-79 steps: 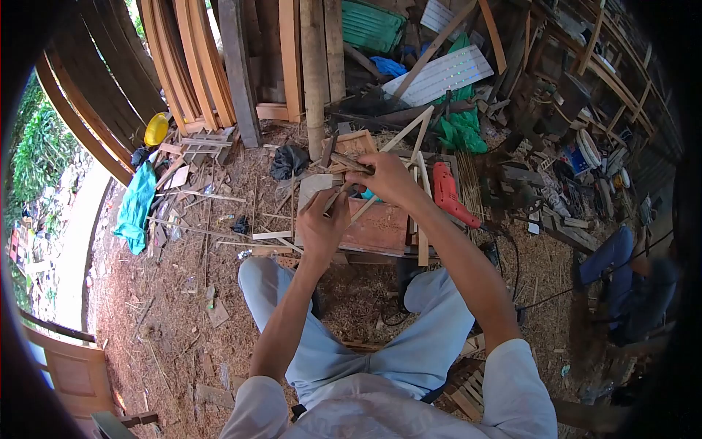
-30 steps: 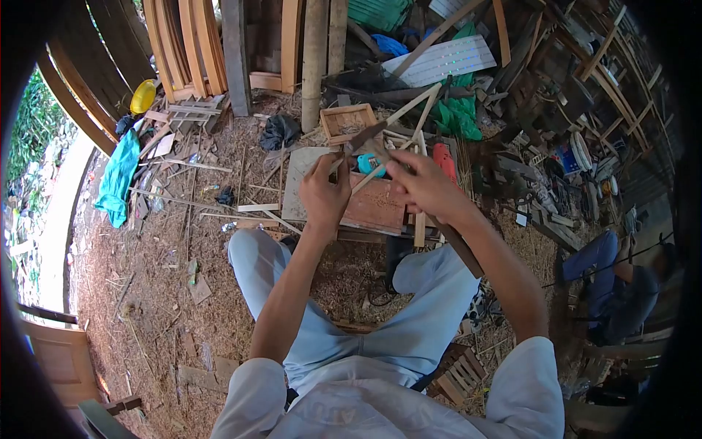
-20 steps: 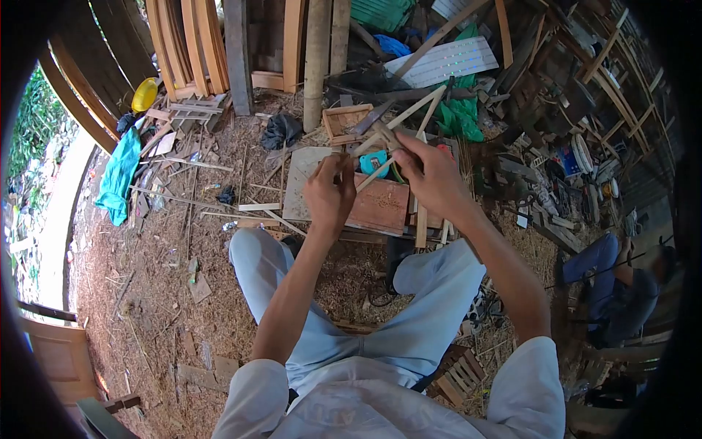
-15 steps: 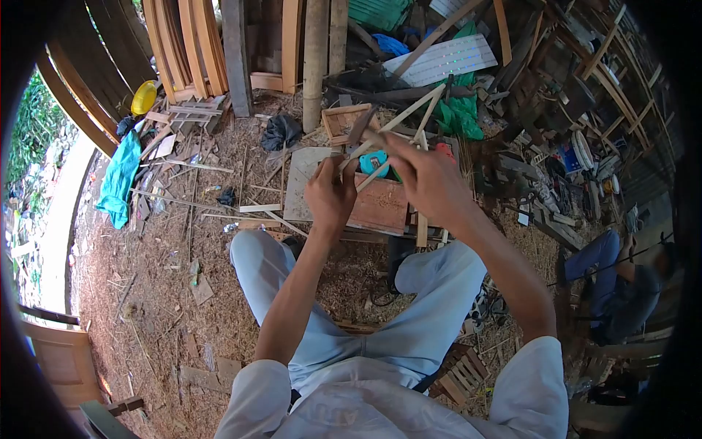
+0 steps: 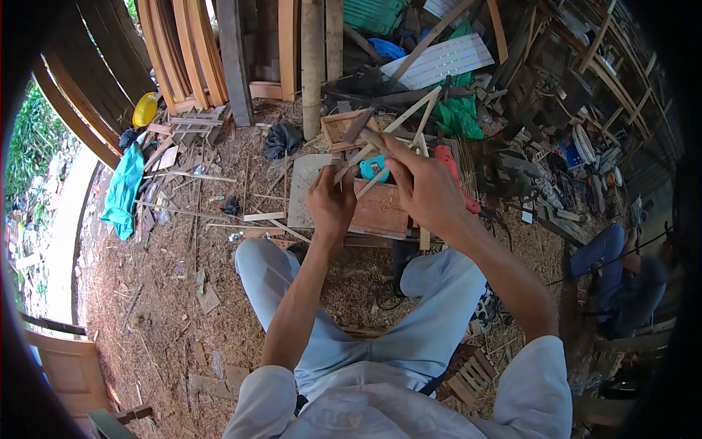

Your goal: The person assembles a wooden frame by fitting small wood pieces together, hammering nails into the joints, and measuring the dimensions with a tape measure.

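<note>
My right hand (image 5: pixel 424 179) is closed around the handle of a hammer (image 5: pixel 360 127), whose dark head is raised above the low work surface. To its left, my left hand (image 5: pixel 330 201) pinches the near end of a thin wooden strip (image 5: pixel 365 151). Past the hands, the strip meets another pale strip (image 5: pixel 426 117) near its far end. Beneath lie a reddish wooden board (image 5: pixel 378 211), a teal tool (image 5: pixel 374 168) and a grey board (image 5: pixel 300 192). A red power tool (image 5: pixel 457 179) rests to the right of my right hand.
An open wooden box (image 5: pixel 344 129) stands behind the hands, beside a bamboo post (image 5: pixel 312 73). Wood scraps and shavings cover the ground. A teal cloth (image 5: pixel 123 194) lies at left. Another person (image 5: pixel 629 285) sits at the far right.
The hammer head has dropped slightly and shifted left, and my right hand has moved a little lower. More of the red power tool shows. My left hand keeps its pinch.
</note>
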Motion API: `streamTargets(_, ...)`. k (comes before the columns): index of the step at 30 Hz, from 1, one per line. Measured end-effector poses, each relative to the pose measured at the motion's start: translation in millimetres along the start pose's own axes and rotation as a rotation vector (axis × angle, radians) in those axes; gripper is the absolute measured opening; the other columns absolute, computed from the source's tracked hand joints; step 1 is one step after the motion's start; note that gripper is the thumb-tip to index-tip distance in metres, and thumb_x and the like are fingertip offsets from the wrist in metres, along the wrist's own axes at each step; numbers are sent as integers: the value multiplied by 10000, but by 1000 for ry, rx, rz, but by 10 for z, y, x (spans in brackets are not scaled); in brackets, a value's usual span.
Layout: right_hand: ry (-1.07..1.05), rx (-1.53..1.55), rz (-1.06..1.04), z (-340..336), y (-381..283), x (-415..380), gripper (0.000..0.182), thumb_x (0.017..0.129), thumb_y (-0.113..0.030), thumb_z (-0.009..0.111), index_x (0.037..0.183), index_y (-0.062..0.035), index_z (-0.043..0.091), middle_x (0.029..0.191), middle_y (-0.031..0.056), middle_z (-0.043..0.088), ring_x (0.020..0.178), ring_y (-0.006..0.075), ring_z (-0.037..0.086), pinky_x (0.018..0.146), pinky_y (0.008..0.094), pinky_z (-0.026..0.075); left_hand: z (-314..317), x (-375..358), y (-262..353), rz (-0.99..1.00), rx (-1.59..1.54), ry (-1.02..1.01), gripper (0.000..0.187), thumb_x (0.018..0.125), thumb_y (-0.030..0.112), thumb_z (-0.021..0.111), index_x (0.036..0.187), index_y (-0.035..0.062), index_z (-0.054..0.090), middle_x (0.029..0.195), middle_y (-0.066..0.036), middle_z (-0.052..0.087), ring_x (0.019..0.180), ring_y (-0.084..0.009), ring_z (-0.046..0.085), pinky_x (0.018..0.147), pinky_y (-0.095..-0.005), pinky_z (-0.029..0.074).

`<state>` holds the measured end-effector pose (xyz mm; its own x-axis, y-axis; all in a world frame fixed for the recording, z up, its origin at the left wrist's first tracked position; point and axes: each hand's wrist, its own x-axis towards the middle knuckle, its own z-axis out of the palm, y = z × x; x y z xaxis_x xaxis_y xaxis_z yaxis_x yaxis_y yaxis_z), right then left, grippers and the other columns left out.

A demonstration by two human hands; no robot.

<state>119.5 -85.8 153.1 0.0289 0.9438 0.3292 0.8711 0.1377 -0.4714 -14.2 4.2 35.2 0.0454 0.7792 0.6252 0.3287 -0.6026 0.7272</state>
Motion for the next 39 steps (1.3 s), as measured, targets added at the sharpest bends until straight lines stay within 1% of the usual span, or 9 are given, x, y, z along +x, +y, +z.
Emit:
streamTargets(5,-128,-172,-6,65,29,-4,381,937,-151,504,1309,-72,500,756,203,635,680,373,635,561,476,483,-19,14,0,20,-10,5,123,835,102,670,880,7,607,744,-165,627,560,-308,608,499,-364,450)
streamTargets(10,224,-33,-238,57,-5,2,440,909,-126,531,1346,-105,474,753,171,636,658,365,632,554,460,489,-14,21,30,34,27,38,118,834,98,666,873,5,604,739,-165,628,564,-308,616,501,-366,456)
streamTargets(13,-90,-220,-50,103,25,-51,449,903,-129,544,1348,-117,483,780,161,642,647,360,630,554,452,491,-22,10,15,-2,22,7,103,835,96,661,865,12,610,737,-166,630,569,-311,622,503,-370,457)
streamTargets(17,-92,-202,-57,71,18,-9,460,896,-135,551,1351,-126,486,785,156,644,642,351,632,543,445,490,-20,26,12,19,7,24,126,832,116,669,856,6,611,712,-161,609,544,-275,589,498,-354,436)
streamTargets(19,110,-80,-152,74,8,-16,456,902,-152,543,1354,-130,485,775,161,645,646,352,633,548,446,489,1,0,8,-4,-4,12,158,828,132,679,851,-8,608,682,-152,588,512,-232,553,493,-332,416)
streamTargets(22,-97,-233,-52,83,16,-36,446,909,-151,533,1352,-132,489,782,167,646,648,351,634,548,446,488,-13,7,0,49,21,28,175,837,149,685,851,-8,609,671,-145,580,506,-226,547,490,-327,411)
streamTargets(28,132,-25,-159,73,10,6,462,895,-136,545,1353,-116,484,740,165,642,641,346,636,524,448,477,9,17,0,37,-30,40,163,845,141,678,871,-7,614,674,-147,585,506,-226,546,498,-330,417)
streamTargets(33,-37,-167,-88,103,54,-26,464,879,-124,558,1338,-99,492,721,172,638,616,347,631,528,448,479,-5,-8,-15,4,-40,13,180,849,149,680,907,-11,624,664,-147,594,510,-221,550,500,-325,422)
streamTargets(39,22,-74,-80,98,9,-28,459,883,-132,558,1334,-90,487,702,173,629,609,355,627,533,461,478,-23,3,10,18,36,2,142,831,125,678,888,10,619,700,-161,610,528,-301,585,494,-366,440)
